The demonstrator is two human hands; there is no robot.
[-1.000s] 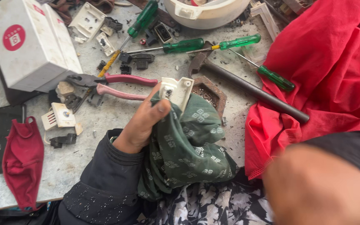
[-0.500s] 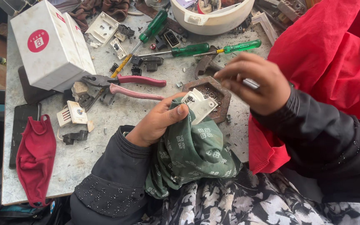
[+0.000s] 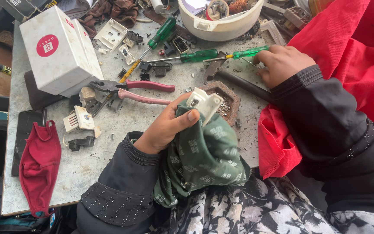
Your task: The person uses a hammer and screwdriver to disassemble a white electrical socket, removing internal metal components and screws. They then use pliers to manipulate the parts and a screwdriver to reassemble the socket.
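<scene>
My left hand (image 3: 165, 128) has its fingers clamped on a white plastic switch part (image 3: 203, 103), thumb pressed over its lower edge, with a green patterned cloth (image 3: 204, 160) bunched under it against my lap. The part sits just above the table's near edge, in front of a small rusty square tray (image 3: 229, 100). My right hand (image 3: 280, 64) rests farther out, fingers curled together on the tip end of a green-handled screwdriver (image 3: 243, 53) lying on the grey table (image 3: 87, 169). Red-handled pliers (image 3: 139, 90) lie left of the tray, a white box (image 3: 59, 52) beyond them, and a red face mask (image 3: 40, 167) hangs at the table's left corner
</scene>
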